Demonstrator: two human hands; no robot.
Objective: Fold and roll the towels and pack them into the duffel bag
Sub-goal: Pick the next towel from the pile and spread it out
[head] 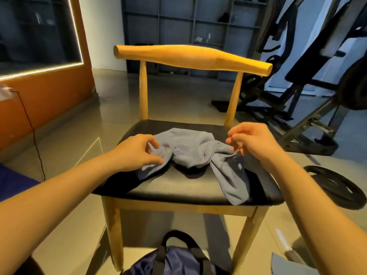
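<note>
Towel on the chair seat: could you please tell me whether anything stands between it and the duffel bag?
Nothing visible does. The towel lies crumpled on the black seat; the duffel bag sits on the floor just before the chair, its opening out of view.

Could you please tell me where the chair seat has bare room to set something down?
The widest bare patch of the seat is front-centre, between the two tails of the towel and the front edge. A narrow strip lies behind the towel, before the back posts. The middle and right front are crowded by towel, left hand and right hand.
</note>
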